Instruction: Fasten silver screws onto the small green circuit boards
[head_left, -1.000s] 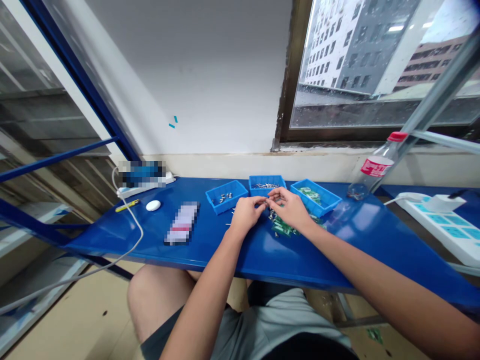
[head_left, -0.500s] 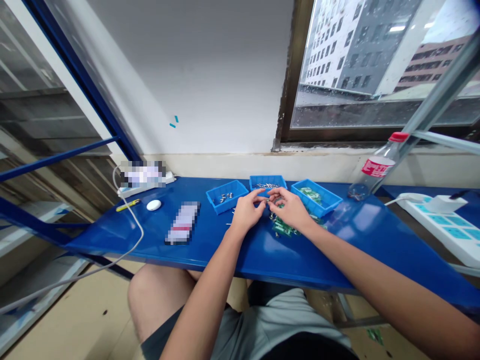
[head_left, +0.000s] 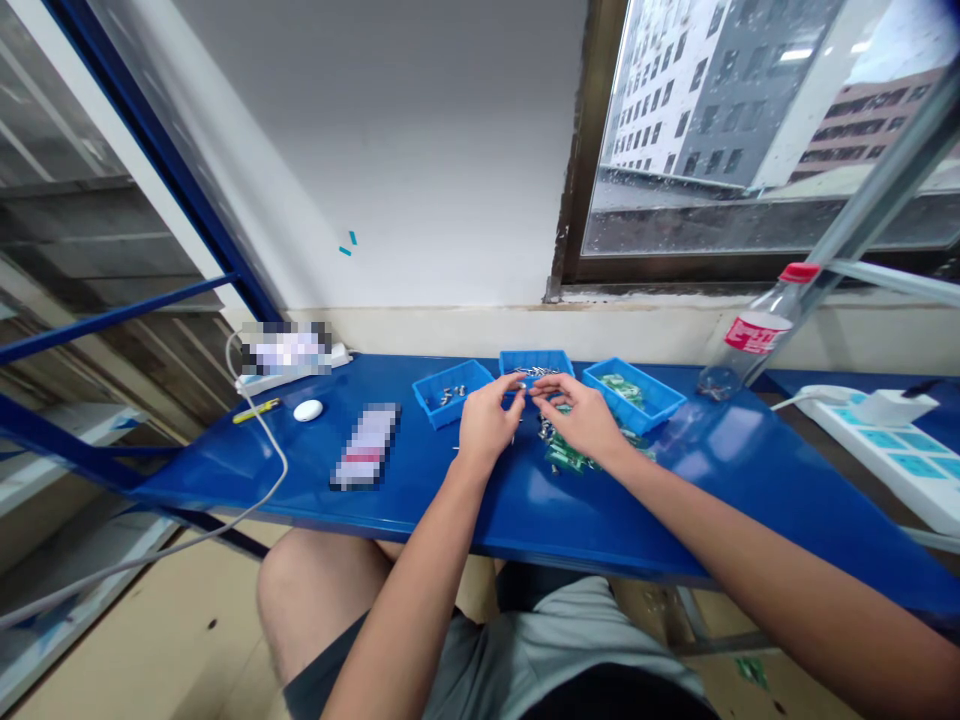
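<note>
My left hand is raised over the blue table, thumb and forefinger closed on a small shiny metal part; its exact kind is too small to tell. Facing it, my right hand has curved fingers with thumb and forefinger slightly apart, the tips close to that part. Beneath my right hand lies a loose pile of green pieces mixed with small metal parts, partly hidden by the hand. Behind my hands stand a blue tray of thin metal pieces, a blue tray of metal fittings and a blue tray of green pieces.
A phone-like blurred object, a white round item and a yellow cutter lie at the left by a white cable. A red-capped plastic bottle stands right, near a white power strip.
My hands have drawn slightly apart at the fingertips. The left hand has shifted a little left, and the small metal part now shows at its fingertips.
</note>
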